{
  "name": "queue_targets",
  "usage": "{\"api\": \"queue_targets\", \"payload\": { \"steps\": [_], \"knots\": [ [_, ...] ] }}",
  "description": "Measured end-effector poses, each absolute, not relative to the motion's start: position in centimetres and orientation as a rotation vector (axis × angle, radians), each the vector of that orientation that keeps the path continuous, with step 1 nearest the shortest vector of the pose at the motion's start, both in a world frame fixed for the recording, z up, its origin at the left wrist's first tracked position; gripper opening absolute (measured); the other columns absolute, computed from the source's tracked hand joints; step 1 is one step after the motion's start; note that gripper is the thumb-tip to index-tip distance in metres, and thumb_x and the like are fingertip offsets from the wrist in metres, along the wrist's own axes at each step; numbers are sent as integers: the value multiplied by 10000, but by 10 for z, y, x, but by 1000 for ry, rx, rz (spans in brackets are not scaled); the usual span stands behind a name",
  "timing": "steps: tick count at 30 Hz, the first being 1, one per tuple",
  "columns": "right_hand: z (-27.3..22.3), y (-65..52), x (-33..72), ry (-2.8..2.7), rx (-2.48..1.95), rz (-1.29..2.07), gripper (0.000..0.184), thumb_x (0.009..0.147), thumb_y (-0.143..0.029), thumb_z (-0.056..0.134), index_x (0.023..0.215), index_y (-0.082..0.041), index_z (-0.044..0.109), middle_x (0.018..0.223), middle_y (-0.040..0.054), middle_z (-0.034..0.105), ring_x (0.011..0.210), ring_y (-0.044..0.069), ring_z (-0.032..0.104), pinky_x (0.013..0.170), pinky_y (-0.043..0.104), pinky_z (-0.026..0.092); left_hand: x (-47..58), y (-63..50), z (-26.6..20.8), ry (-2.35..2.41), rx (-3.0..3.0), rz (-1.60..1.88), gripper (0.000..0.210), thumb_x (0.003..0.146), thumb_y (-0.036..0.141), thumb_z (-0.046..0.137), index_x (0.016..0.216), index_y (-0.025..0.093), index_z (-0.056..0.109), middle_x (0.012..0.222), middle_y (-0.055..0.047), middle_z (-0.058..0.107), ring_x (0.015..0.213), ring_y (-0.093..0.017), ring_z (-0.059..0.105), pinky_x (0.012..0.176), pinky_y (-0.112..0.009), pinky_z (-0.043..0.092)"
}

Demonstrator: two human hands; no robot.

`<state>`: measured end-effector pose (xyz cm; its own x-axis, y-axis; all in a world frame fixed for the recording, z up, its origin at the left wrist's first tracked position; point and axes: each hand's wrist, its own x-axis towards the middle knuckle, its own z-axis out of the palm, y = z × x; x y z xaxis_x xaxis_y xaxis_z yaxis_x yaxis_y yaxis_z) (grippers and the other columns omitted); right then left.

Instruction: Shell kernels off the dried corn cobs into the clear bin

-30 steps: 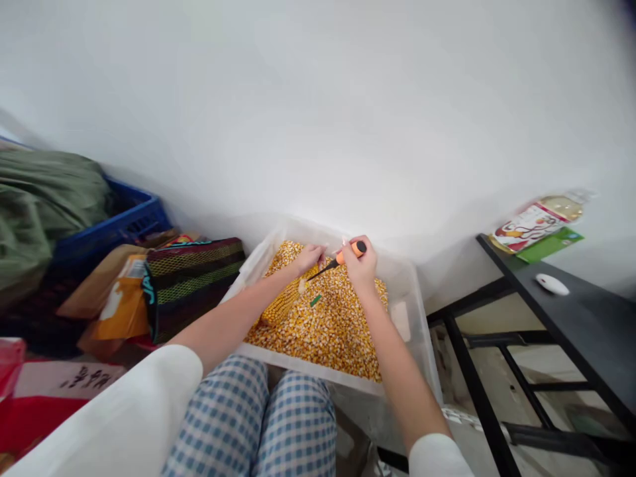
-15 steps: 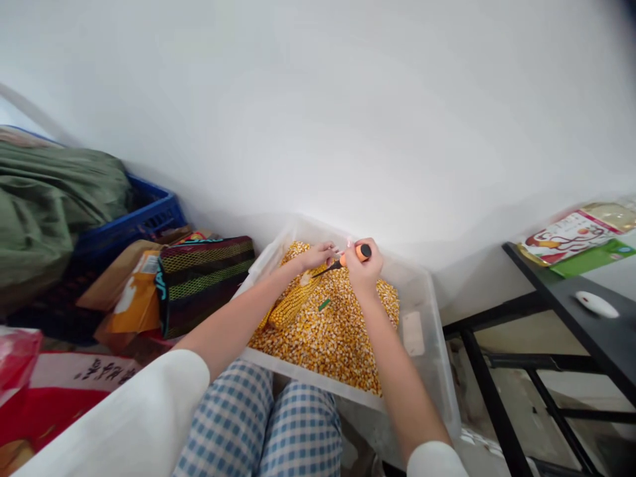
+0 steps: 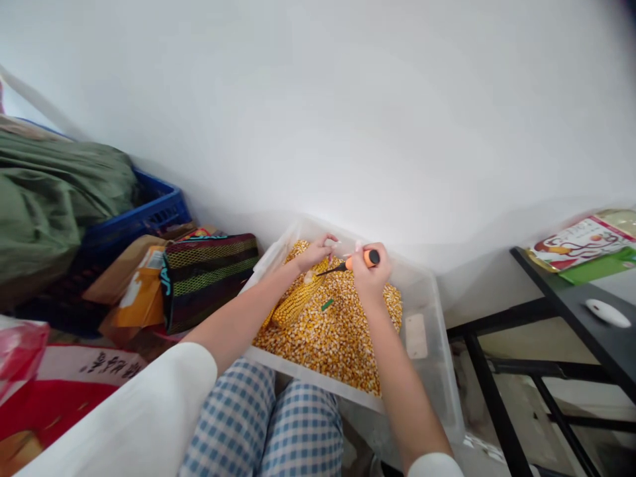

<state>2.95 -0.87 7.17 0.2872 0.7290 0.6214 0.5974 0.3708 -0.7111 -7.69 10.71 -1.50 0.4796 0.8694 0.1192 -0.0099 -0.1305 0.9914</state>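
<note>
My left hand (image 3: 314, 254) is over the far left part of the corn heap, its fingers curled around an ear of corn (image 3: 322, 266) that is mostly hidden beneath it. My right hand (image 3: 371, 273) grips a screwdriver-like tool (image 3: 370, 258) with an orange handle, black butt and thin dark shaft. The shaft points left, its tip close to the ear under my left hand. Another ear (image 3: 295, 303), yellow with a pale end, lies on the loose kernels (image 3: 338, 338) just below. A small green strip (image 3: 326, 305) rests on the kernels.
The kernels fill much of a translucent plastic bin (image 3: 437, 344) before my knees, against a white wall. At left are a blue crate (image 3: 159, 202), a striped mesh bag (image 3: 213, 278), cardboard and a red bag (image 3: 74, 391). A black-framed table (image 3: 571, 298) with packets and a white mouse stands at right.
My right hand has shifted slightly right and down with the tool, whose shaft lies flatter. The fingers of my left hand have lifted a little. The whole view has moved slightly.
</note>
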Motion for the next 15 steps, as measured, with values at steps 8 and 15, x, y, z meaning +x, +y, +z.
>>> {"api": "queue_targets", "payload": {
  "steps": [8, 15],
  "knots": [
    [65, -9, 29, -1442, -1262, 85, 211, 772, -370, 520, 665, -196, 467, 566, -36, 499, 502, 101, 467, 547, 237, 409, -78, 110, -20, 757, 1460, 972, 313, 753, 204, 450, 1065, 179, 457, 566, 45, 503, 557, -114, 499, 580, -220, 384],
    [64, -5, 25, -1423, -1243, 74, 194, 770, -352, 527, 677, -194, 465, 582, -37, 494, 500, 95, 472, 531, 228, 396, -79, 114, -29, 738, 1490, 943, 304, 739, 196, 441, 1042, 188, 467, 577, 47, 505, 562, -114, 502, 577, -219, 388]
  ]
}}
